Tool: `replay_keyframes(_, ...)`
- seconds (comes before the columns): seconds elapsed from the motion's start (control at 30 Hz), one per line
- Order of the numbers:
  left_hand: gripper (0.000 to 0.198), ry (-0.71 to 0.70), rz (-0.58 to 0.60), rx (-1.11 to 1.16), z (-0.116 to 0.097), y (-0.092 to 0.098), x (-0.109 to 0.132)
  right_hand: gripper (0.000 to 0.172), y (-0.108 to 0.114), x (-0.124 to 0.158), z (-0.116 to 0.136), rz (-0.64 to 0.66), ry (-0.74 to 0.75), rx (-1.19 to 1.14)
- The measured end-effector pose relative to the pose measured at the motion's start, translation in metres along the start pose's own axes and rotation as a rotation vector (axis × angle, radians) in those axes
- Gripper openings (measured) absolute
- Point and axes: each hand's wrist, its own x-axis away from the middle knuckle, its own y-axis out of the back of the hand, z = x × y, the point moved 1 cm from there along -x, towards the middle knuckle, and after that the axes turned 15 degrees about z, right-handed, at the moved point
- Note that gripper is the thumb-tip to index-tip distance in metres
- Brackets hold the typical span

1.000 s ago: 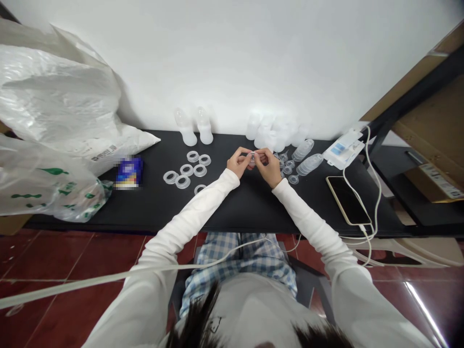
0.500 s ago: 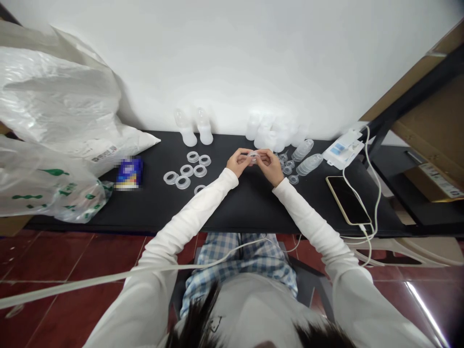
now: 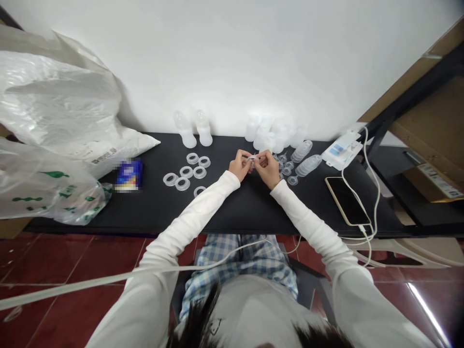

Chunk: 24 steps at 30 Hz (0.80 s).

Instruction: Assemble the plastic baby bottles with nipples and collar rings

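My left hand (image 3: 240,166) and my right hand (image 3: 267,167) meet above the middle of the black table (image 3: 232,203). Both pinch one small clear plastic ring piece (image 3: 253,157) between their fingertips. To the left lie several clear screw rings (image 3: 186,172) flat on the table. Just right of my right hand sit several small clear nipples (image 3: 287,170) and two stacks of clear caps (image 3: 306,157). Two assembled bottles (image 3: 194,129) stand at the back by the wall.
A group of empty frosted bottles (image 3: 272,133) stands at the back. Large plastic bags (image 3: 54,140) crowd the left end, with a blue packet (image 3: 128,174) beside them. A phone (image 3: 342,199) on a white cable and a power strip (image 3: 341,148) lie on the right.
Both hands stayed together over the table's middle, turning the small clear piece between the fingertips. Nothing else on the table has moved.
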Motion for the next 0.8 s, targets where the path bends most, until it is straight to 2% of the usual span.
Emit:
replay_keyframes(0.13,0.037,-0.102,0.016,0.005,-0.001,0.006,-0.004,0.055,0.004,-0.003,-0.004,0.104,0.069,-0.206)
replay_keyframes(0.2,0.039,-0.190,0.034,0.002,-0.004,0.009,-0.006,0.064,0.007,-0.005,-0.005,0.131,0.068,-0.323)
replay_keyframes(0.33,0.029,-0.340,0.052,-0.054,-0.012,0.008,-0.008,0.053,0.013,-0.008,0.000,0.150,0.044,-0.336)
replay_keyframes(0.4,0.025,-0.377,0.036,-0.010,-0.013,0.005,-0.013,0.048,0.018,-0.008,0.007,0.109,0.058,-0.312)
replay_keyframes(0.47,0.026,-0.359,0.013,0.068,-0.010,0.004,-0.024,0.046,0.025,-0.008,0.013,0.015,0.065,-0.299)
replay_keyframes(0.53,0.028,-0.282,-0.054,0.090,-0.002,0.006,-0.043,0.044,0.032,-0.008,0.016,-0.085,0.066,-0.281)
replay_keyframes(0.67,0.048,-0.128,-0.284,-0.085,0.020,0.021,-0.094,0.042,0.045,-0.008,0.016,-0.230,0.097,-0.251)
replay_keyframes(0.73,0.052,-0.098,-0.267,-0.133,0.032,0.027,-0.117,0.043,0.049,-0.008,0.014,-0.267,0.096,-0.222)
replay_keyframes(0.8,0.051,-0.093,-0.191,-0.120,0.042,0.031,-0.133,0.044,0.052,-0.008,0.013,-0.292,0.083,-0.199)
